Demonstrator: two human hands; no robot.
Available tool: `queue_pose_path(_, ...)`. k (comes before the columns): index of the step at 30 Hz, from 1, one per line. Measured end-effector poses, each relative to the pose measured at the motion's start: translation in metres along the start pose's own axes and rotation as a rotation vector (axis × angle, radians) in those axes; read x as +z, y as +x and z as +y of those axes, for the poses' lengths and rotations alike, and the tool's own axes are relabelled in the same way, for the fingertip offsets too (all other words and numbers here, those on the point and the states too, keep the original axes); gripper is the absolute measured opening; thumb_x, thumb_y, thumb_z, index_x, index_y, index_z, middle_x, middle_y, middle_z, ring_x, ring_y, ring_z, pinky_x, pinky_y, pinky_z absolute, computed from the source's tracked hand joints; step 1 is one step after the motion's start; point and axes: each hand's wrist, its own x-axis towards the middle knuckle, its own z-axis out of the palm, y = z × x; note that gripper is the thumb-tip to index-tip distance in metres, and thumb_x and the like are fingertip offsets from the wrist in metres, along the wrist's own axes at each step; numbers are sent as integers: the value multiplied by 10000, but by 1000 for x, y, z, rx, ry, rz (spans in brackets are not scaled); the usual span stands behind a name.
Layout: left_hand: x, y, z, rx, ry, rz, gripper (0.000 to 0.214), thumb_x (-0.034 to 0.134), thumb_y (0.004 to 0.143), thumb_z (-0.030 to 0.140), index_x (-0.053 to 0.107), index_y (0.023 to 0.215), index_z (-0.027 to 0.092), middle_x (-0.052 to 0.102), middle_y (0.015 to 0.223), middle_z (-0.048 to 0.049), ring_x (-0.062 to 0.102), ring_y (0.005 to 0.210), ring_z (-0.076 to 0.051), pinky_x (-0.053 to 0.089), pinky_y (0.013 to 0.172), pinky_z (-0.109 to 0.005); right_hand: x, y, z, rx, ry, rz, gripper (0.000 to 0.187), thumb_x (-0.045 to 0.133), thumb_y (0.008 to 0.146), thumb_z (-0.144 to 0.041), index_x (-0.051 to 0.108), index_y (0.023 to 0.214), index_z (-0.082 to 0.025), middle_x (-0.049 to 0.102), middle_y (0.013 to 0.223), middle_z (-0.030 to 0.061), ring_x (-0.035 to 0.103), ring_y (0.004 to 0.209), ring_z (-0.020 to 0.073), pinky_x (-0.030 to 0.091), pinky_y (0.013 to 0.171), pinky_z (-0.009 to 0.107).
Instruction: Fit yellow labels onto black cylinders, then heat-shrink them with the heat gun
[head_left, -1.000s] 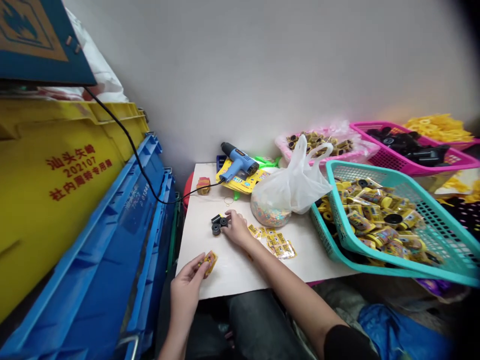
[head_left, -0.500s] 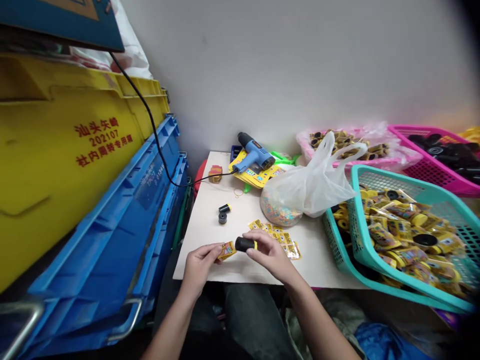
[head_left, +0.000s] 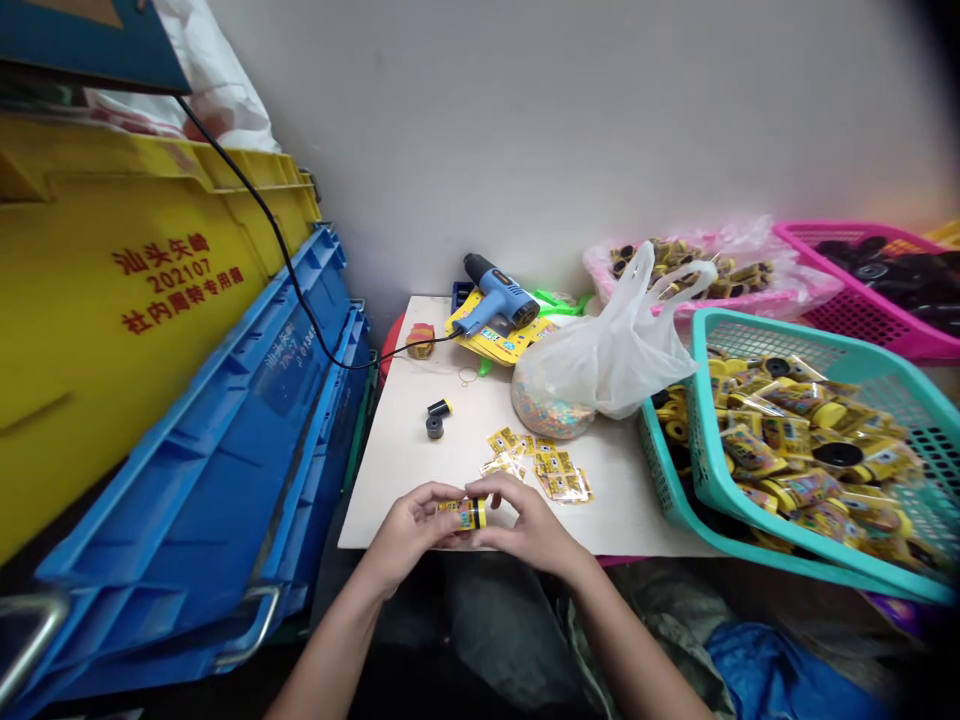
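My left hand [head_left: 411, 528] and my right hand [head_left: 526, 527] meet at the near edge of the white table [head_left: 397, 470]. Between their fingertips they pinch a small black cylinder with a yellow end [head_left: 472, 514], with a yellow printed sleeve partly around it. Both hands are closed on it. A loose pile of yellow sleeves [head_left: 536, 464] lies just beyond my right hand. Two more small black cylinders [head_left: 436, 417] rest farther back on the table.
A blue heat gun [head_left: 495, 290] lies at the table's back, its cable running left. A white plastic bag of coloured bits [head_left: 600, 365] sits beside a teal basket [head_left: 701, 335] of wrapped pieces. Pink baskets [head_left: 832, 330] stand behind. Blue crates [head_left: 225, 450] and yellow crates [head_left: 112, 320] stack at the left.
My right hand picked a black cylinder from the table and brought it to the sleeve in my left hand. Both hands now hold the cylinder and sleeve together.
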Motion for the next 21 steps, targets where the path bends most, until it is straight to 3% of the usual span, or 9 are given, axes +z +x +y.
queue_pose_path(3,8,-3,1,52,21,13,394,839,615,401,696,904,174,703,925,-51,666,804,-174,570,685,-284,13,-4,9,55,165,31,561,595,790,-648,604,1200,-264,584,1210,82,521,1137,230,421,971,389)
queue_pose_path(6,13,-4,2,119,7,-16,357,824,633,387,712,895,172,699,970,-65,656,874,-190,563,729,-288,32,-6,17,138,341,6,606,361,889,-681,532,1258,-232,601,1163,112,583,1060,227,478,889,389)
queue_pose_path(9,16,-5,3,145,-14,-30,338,834,610,360,713,861,170,707,944,-72,660,848,-204,563,725,-316,46,-8,19,180,457,-18,707,372,830,-759,495,1276,-224,617,1101,124,616,963,239,509,801,389)
queue_pose_path(13,16,-8,4,163,55,-30,315,827,607,343,718,845,167,721,900,-79,666,828,-212,552,747,-330,47,-11,22,190,498,-1,727,476,767,-779,493,1255,-240,615,1099,118,612,966,238,499,814,377)
queue_pose_path(18,18,-10,0,172,133,-60,300,836,569,328,711,792,171,730,864,-64,675,838,-216,537,782,-322,37,-20,31,123,385,41,625,575,764,-707,558,1172,-234,630,1063,87,619,960,222,488,858,374)
queue_pose_path(21,29,-3,-2,174,167,-56,314,845,548,357,710,763,171,729,841,-61,675,831,-222,542,772,-318,31,-27,26,29,218,148,604,490,811,-719,563,1165,-235,629,1037,85,616,973,230,506,834,383)
